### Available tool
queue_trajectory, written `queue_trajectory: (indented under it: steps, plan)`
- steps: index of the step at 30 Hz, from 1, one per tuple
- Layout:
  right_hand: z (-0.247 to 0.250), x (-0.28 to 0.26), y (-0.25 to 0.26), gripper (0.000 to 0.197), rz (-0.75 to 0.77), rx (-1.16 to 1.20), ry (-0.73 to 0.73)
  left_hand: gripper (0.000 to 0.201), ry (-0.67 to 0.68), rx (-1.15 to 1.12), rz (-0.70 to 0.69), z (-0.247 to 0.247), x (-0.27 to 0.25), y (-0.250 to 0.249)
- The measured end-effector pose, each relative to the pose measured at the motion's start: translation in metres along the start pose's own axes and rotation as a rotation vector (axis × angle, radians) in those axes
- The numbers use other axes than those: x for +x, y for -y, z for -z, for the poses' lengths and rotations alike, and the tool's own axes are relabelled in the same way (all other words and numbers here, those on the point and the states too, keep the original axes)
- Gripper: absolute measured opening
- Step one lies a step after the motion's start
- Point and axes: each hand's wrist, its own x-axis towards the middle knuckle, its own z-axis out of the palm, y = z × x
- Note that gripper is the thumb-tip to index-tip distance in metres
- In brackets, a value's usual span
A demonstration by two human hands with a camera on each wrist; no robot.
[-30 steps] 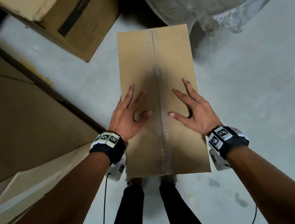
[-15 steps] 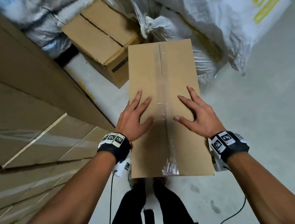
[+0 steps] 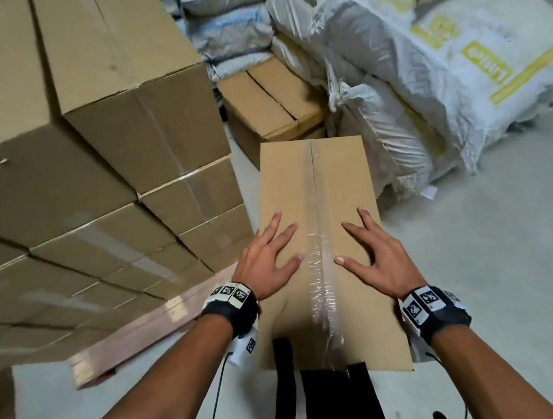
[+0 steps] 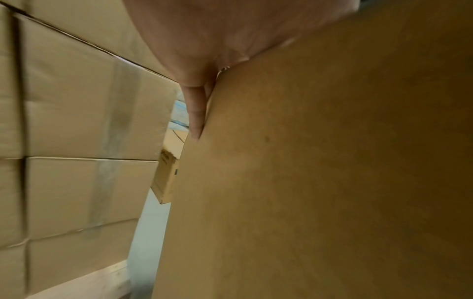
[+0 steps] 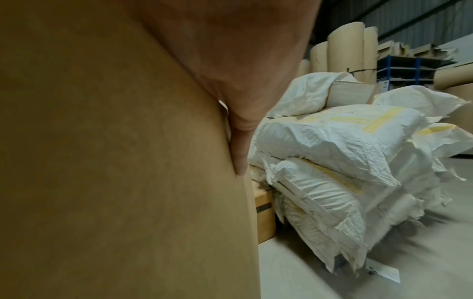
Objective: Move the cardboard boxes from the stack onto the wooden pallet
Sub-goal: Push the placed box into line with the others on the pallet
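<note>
A person stands with both hands spread flat on a taped box [image 3: 320, 238], left hand [image 3: 265, 262] and right hand [image 3: 377, 260] either side of the tape seam. The box sits on the floor [image 3: 497, 253], beside the stack [image 3: 92, 178] on a pallet [image 3: 138, 335].

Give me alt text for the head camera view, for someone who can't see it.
Both hands, left hand and right hand, rest flat with spread fingers on a taped cardboard box. Stacked boxes on a wooden pallet stand left; white sacks lie right.
</note>
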Motion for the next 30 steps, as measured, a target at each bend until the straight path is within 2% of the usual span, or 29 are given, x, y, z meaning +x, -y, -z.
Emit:
queue_trajectory:
  steps: [7,13,22,30]
  plan:
    - [-0.045,-0.086,0.088,0.076,0.149,-0.01,0.132,0.07,-0.13,-0.027,0.139,0.02,-0.176,0.011]
    - [-0.086,-0.12,0.171,0.076,0.315,0.028,0.272,0.069,-0.293,-0.047,0.289,0.05,-0.307,0.025]
    - [-0.17,-0.118,0.311,0.079,0.609,0.023,0.516,0.064,-0.556,-0.003,0.619,0.103,-0.467,0.049]
    - [-0.244,-0.092,0.431,0.08,0.848,0.071,0.693,0.065,-0.746,0.051,0.86,0.151,-0.551,0.079]
